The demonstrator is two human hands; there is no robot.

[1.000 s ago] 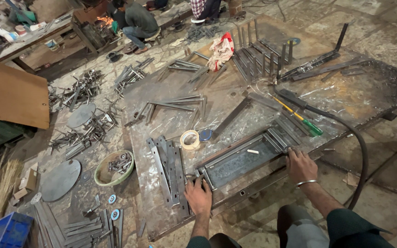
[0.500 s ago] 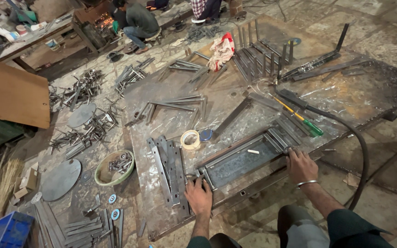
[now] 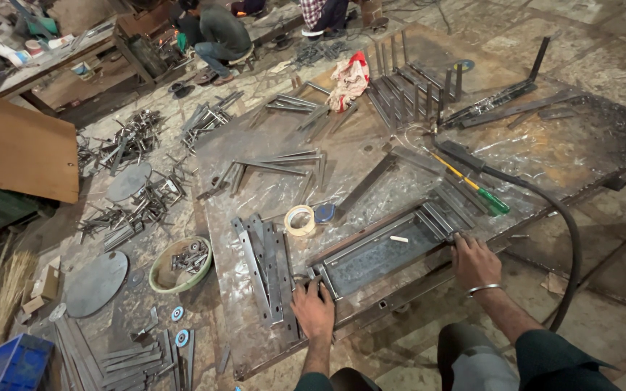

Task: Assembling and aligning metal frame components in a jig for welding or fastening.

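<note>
A rectangular steel frame (image 3: 371,230) lies on a big metal work plate (image 3: 269,195). My left hand (image 3: 313,311) presses on the frame's near-left corner, fingers spread. My right hand (image 3: 474,262), with a metal bangle on the wrist, grips the frame's right end near several short angle pieces (image 3: 440,217). A small white chalk stick (image 3: 398,239) lies inside the frame. Left of the frame lies a stack of flat steel strips (image 3: 264,264).
A tape roll (image 3: 300,219), a screwdriver with a green handle (image 3: 476,190) and a black hose (image 3: 559,217) lie on the plate. A bowl of small parts (image 3: 180,263), round discs and scrap cover the floor to the left. A person (image 3: 215,32) squats at the back.
</note>
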